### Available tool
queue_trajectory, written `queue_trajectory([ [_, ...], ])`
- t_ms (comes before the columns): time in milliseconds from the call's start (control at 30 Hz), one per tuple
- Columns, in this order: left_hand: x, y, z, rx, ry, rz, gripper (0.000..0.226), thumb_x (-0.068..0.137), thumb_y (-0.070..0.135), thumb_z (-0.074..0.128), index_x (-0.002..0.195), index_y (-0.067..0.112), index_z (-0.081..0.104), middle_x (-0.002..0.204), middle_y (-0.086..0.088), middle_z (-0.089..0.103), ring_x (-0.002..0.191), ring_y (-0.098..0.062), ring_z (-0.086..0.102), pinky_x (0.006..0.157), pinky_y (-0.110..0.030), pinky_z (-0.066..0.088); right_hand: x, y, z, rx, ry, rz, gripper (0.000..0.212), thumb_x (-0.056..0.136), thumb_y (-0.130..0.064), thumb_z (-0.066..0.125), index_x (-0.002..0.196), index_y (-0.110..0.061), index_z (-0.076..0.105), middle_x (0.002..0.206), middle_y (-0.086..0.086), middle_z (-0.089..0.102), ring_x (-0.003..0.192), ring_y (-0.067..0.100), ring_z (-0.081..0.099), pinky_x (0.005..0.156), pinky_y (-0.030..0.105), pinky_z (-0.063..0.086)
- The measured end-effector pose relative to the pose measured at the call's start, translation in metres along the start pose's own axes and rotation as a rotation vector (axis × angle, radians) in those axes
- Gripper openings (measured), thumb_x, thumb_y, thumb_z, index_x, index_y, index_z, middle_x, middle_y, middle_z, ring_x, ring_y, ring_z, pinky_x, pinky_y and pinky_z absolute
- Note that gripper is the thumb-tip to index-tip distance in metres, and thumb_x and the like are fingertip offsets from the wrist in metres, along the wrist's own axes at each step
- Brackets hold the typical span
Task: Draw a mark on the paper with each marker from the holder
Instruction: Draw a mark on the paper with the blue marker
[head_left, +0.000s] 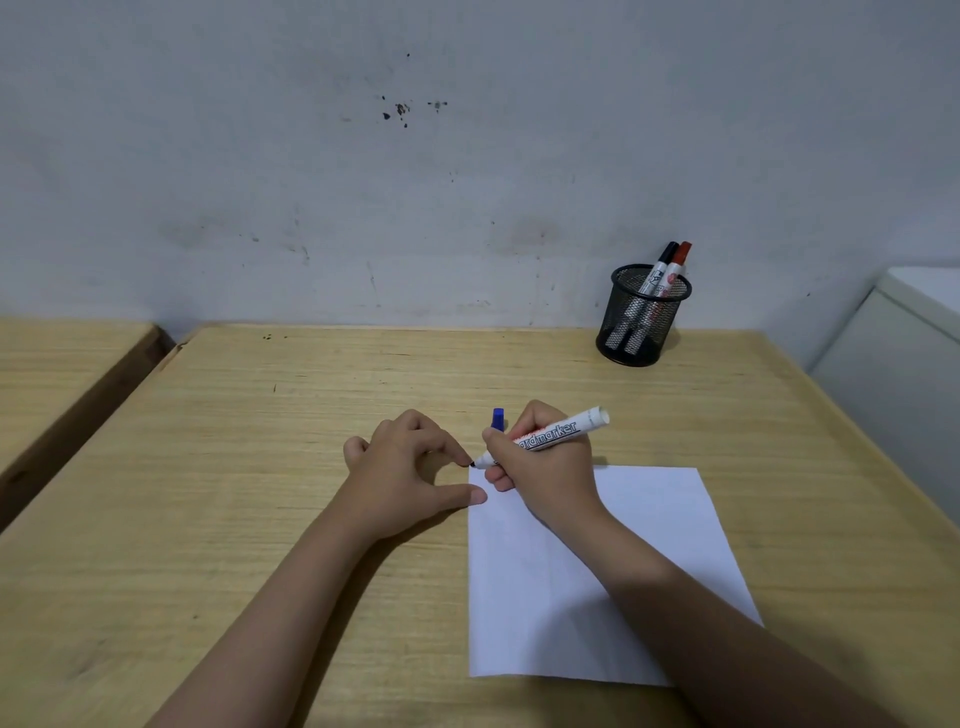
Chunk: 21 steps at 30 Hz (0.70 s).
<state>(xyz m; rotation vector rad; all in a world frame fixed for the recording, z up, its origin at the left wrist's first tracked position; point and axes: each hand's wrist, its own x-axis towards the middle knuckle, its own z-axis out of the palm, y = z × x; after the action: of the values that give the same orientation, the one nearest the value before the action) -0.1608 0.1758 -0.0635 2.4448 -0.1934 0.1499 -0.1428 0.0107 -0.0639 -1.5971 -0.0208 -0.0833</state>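
Observation:
My right hand (545, 467) grips an uncapped white whiteboard marker (563, 431), its dark tip at the top left corner of the white paper (649, 545). A blue cap (497, 419) stands upright on the table just behind that hand. My left hand (405, 467) rests on the table left of the paper, thumb and forefinger touching the paper's left edge, holding nothing. A black mesh holder (641, 317) stands at the back right of the table with a black-capped marker (661, 266) and a red-capped marker (678, 262) in it. The paper shows no marks.
The wooden table (260, 493) stands against a stained grey wall. A second wooden table (57, 374) lies to the left across a narrow gap. A white cabinet (904, 353) stands off the table's right edge.

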Motion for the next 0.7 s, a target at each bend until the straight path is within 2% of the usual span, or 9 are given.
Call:
queue_trajectory([
  [300,0.0014,0.0000,-0.0004,0.027,-0.003,0.005,0.039,0.050,0.065,0.074,0.081,0.042,0.066,0.096,0.018,0.053,0.100,-0.001,0.046,0.072,-0.032,0.015,0.0011,0.0009,0.0005,-0.042,-0.015,-0.002,0.033,0.076,-0.004,0.071,0.057,-0.015,0.046,0.052,0.011,0.061,0.046,0.019,0.067,0.044,0.026,0.053],
  [500,0.0019,0.0002,-0.0004,0.061,0.006,0.017,0.038,0.051,0.065,0.073,0.081,0.043,0.065,0.096,0.017,0.053,0.100,-0.001,0.046,0.067,-0.032,0.012,0.0007,0.0001,-0.0006,-0.052,-0.042,0.037,0.030,0.072,-0.002,0.067,0.056,-0.013,0.044,0.042,0.000,0.057,0.041,0.017,0.065,0.041,0.021,0.049],
  [600,0.0024,-0.0015,0.0000,0.058,0.009,0.025,0.039,0.051,0.066,0.073,0.082,0.043,0.065,0.096,0.018,0.053,0.099,0.001,0.045,0.067,-0.031,0.012,-0.0007,-0.0014,-0.0007,-0.014,-0.004,0.021,0.030,0.073,-0.003,0.069,0.058,-0.012,0.045,0.043,0.003,0.059,0.042,0.018,0.065,0.041,0.023,0.050],
  [700,0.0017,-0.0027,0.0008,0.058,0.004,0.039,0.038,0.051,0.066,0.073,0.082,0.045,0.063,0.096,0.018,0.053,0.099,0.004,0.045,0.067,-0.030,0.012,-0.0011,-0.0039,-0.0029,0.107,0.114,0.002,0.032,0.078,-0.005,0.070,0.060,-0.012,0.045,0.045,0.003,0.061,0.043,0.019,0.065,0.041,0.024,0.050],
])
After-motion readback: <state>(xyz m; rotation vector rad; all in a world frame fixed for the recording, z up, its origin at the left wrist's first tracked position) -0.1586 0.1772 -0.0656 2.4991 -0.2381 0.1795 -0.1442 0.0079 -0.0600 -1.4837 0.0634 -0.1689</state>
